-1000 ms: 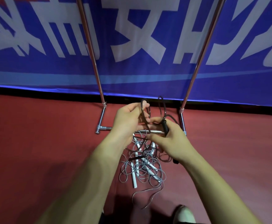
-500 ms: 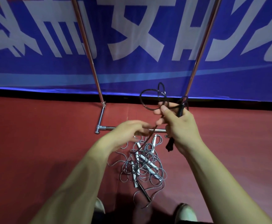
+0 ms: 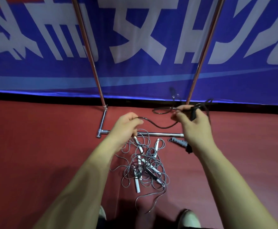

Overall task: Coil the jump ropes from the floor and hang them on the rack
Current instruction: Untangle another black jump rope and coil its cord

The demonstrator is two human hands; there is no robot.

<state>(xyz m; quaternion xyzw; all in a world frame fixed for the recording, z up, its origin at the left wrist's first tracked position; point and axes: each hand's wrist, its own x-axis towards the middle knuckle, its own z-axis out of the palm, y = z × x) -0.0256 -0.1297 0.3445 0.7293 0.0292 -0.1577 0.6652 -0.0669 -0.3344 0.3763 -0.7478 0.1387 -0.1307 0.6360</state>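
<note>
A black jump rope (image 3: 158, 125) sags in a curve between my two hands above the red floor. My left hand (image 3: 126, 125) pinches the cord at its left end. My right hand (image 3: 192, 124) grips the rope's black handle together with several gathered loops, and a second black handle swings free just above it. On the floor below lies a tangled pile of grey ropes with white handles (image 3: 143, 164). The chrome rack (image 3: 92, 63) stands behind, its base bar running under my hands; its top is out of view.
A blue banner with white lettering (image 3: 135, 38) hangs behind the rack. A coiled grey rope (image 3: 178, 141) lies by the right end of the base bar. My shoes (image 3: 188, 219) show at the bottom edge. Red floor spreads to both sides.
My hands have moved apart: the left slid left along the black cord, the right moved right with the handle and loops. The cord now hangs stretched between them.
</note>
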